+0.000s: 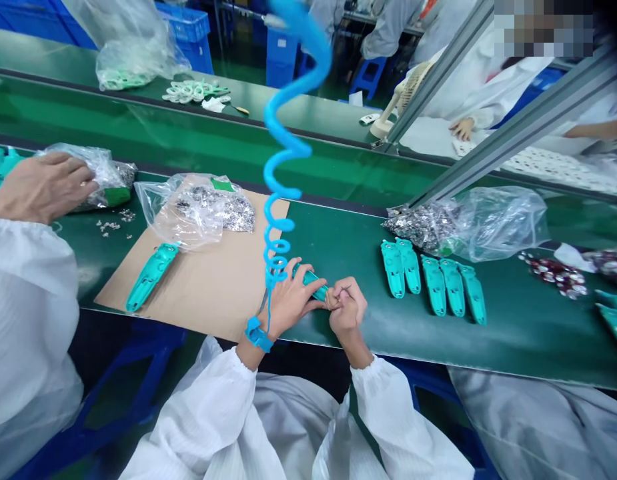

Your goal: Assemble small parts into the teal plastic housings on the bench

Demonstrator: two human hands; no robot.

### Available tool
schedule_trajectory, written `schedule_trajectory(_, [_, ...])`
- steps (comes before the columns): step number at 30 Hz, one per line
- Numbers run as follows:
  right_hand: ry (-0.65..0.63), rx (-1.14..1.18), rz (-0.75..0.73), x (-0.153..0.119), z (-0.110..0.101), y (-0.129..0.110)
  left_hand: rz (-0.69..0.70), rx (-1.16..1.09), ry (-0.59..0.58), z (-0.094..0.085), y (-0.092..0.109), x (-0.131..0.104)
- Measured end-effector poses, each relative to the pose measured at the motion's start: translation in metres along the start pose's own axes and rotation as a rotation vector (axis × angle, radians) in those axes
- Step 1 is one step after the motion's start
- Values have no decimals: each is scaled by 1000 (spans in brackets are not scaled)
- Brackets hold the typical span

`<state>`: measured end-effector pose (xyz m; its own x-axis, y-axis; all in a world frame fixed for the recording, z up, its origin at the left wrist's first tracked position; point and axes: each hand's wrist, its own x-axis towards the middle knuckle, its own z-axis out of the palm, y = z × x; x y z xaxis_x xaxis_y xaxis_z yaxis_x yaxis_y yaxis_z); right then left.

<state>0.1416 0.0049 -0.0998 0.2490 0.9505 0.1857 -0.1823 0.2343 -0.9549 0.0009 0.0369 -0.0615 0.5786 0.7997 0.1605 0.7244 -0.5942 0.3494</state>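
Observation:
A teal plastic part [315,287] is held at the table's front edge, partly hidden by fingers. My left hand [288,300], with a blue coiled-cord strap on its wrist, grips this part. Curled at the part's right end is my right hand [347,305]; whether something small is between its fingers cannot be made out. Another teal part [151,277] lies on the brown cardboard [188,293] to the left. Several more teal parts [454,287] lie in a row to the right.
A bag of small metal pieces [215,205] rests on the cardboard, another [428,225] behind the right-hand row. The blue coiled cord [283,157] hangs before me. A co-worker's hand [51,183] is at far left. Dark red pieces [558,273] and a metal frame stand right.

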Motion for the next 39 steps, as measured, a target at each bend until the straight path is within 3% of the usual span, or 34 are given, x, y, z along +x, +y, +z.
schedule_trajectory(5, [128,251,-92,7,-5,-36,-22,-35,12,-4,2,-1])
schedule_trajectory(9, [243,295,-137,10,-16,-60,-20,-46,25,-2,1,-1])
schedule_trajectory(17, [160,288,-34,11,13,-25,1,-38,36,0,-2,0])
schedule_trajectory(21, [168,233,-24,11,9,-24,0,-59,22,0,-2,-1])
schedule_trajectory(23, [115,33,15,13,2,-35,-4,-74,14,0,-2,-1])
schedule_trajectory(27, [-189,-860,117,17,-13,-66,-1,-98,6,0,-3,-2])
schedule_trajectory(29, [-314,-1185,131,17,-16,-75,11,-95,14,0,-3,-1])
schedule_trajectory(33, [-459,-1444,169,19,-11,-73,50,-78,39,1,-4,-1])
schedule_trajectory(39, [-536,-1625,102,28,7,-66,48,-97,67,6,-7,-3])
